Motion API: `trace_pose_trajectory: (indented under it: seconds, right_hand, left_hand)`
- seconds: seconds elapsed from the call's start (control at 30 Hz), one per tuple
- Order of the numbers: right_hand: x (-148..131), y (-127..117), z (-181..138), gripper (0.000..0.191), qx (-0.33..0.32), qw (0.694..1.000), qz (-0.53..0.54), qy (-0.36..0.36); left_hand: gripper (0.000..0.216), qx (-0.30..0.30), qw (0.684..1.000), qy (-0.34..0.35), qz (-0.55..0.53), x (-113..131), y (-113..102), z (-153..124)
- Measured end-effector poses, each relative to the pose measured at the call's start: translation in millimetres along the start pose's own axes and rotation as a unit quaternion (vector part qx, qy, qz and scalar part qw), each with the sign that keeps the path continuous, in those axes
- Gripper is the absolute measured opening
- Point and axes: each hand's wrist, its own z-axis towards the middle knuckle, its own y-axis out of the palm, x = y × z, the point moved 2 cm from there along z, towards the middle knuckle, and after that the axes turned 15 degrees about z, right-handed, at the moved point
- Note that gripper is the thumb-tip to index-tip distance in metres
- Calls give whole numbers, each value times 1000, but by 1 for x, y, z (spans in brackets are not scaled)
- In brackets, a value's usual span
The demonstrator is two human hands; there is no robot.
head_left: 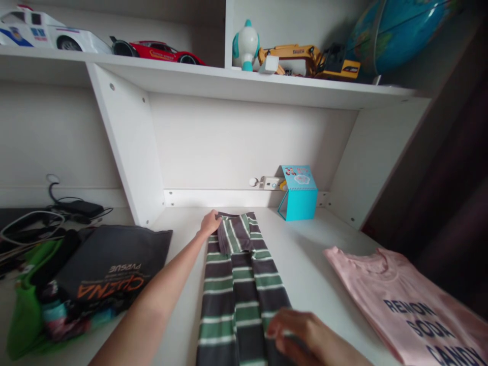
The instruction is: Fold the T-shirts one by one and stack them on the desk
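Note:
A striped shirt (244, 305) in green, dark grey and white lies folded into a long narrow strip on the white desk. Its sides are turned inward, and a short striped flap lies across the far end. My left hand (210, 223) is closed on the far left corner of the shirt. Over the shirt's near right edge is my right hand (295, 330), its fingers bent and smeared by motion. Whether those fingers grip the fabric cannot be made out.
A folded pink T-shirt (404, 300) with dark lettering lies right. A blue desk calendar (302, 203) stands by a power strip (271, 183) at the back. Left are a dark grey bag (118, 254), green cloth (23, 325) and cables (30, 218). Above, a shelf (244, 81) holds toys.

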Motion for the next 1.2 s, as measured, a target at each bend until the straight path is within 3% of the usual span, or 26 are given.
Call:
trace_pose_trajectory:
  seconds: [0.1,0.23,0.4,0.53,0.77,0.97,1.07,1.2]
  right_hand:
    - [33,-25,39,31,55,998,-34,-3]
    - [98,-44,107,44,94,988,-122,25]
    - [147,-41,196,48,143,976,-144,75]
    - [172,-26,230,46,170,963,-146,150]
    - [194,-15,233,63,191,937,-145,252]
    - [177,-25,227,66,156,947,-126,250]
    - [155,-24,199,66,123,958,-118,230]
    - [114,-4,119,71,41,978,-114,173]
  left_hand:
    - [35,34,999,18,29,-6,4,-13]
    - [43,38,997,39,60,-17,10,-29]
    - [42,38,994,49,94,-23,14,-35]
    - [37,44,992,35,113,-21,13,-34]
    - [38,45,990,-28,132,-23,17,-29]
    - [43,-26,990,25,138,-24,15,-28]
    - [45,-40,988,39,145,-26,15,-27]
    - [44,-28,989,38,141,-27,14,-26]
